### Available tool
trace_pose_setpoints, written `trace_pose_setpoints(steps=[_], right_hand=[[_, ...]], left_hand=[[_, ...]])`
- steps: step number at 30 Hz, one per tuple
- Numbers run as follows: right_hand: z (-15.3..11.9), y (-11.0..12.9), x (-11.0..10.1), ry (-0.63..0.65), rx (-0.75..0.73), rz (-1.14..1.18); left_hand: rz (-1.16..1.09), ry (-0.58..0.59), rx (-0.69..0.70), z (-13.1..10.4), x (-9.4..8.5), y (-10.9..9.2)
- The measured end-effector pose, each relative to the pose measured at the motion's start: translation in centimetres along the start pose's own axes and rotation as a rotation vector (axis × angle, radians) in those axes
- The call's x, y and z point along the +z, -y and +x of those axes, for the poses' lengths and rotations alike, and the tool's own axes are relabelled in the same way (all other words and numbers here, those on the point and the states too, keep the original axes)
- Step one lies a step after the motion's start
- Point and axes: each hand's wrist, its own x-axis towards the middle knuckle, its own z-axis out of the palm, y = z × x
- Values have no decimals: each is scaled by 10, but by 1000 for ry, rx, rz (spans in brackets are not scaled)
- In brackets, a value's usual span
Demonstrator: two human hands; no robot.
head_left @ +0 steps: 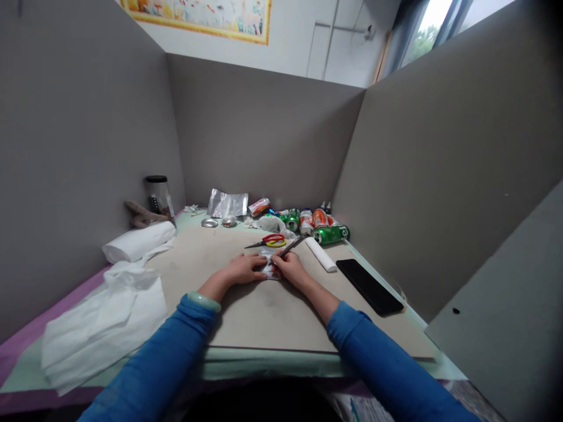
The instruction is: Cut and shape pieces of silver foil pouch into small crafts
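My right hand (290,268) grips a dark, thin pen-like tool (294,244), its upper end slanting away to the right. The tool's tip points down at a small silvery sheet (270,274) on the board, partly hidden by my fingers. My left hand (245,268) lies flat with fingers stretched out, its fingertips on the sheet's left side. Just beyond both hands rests a pair of scissors (275,240) with red and yellow handles, blades pointing left.
A beige board (264,322) covers the table. Drink cans (332,234), some cut, cluster at the back right, with a silver metal sheet (227,204) behind. A white bar (321,254) and black phone (369,287) lie right; a paper roll (139,242) and jar (159,196) left. Grey panels (264,129) enclose the table.
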Motion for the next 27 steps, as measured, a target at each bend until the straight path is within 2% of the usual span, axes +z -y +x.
trace_pose_setpoints(steps=[6, 11, 19, 27], right_hand=[[-2, 0, 0, -63, -28, -146], [-5, 3, -1, -95, -46, -262], [-5, 0, -2, -34, -110, -296], [-6, 1, -2, 10, -109, -333]], left_hand=[[-55, 71, -53, 0, -2, 1], [-69, 65, -61, 1, -5, -1], [-58, 40, -47, 1, -4, 0], [-52, 27, -49, 0, -6, -2]])
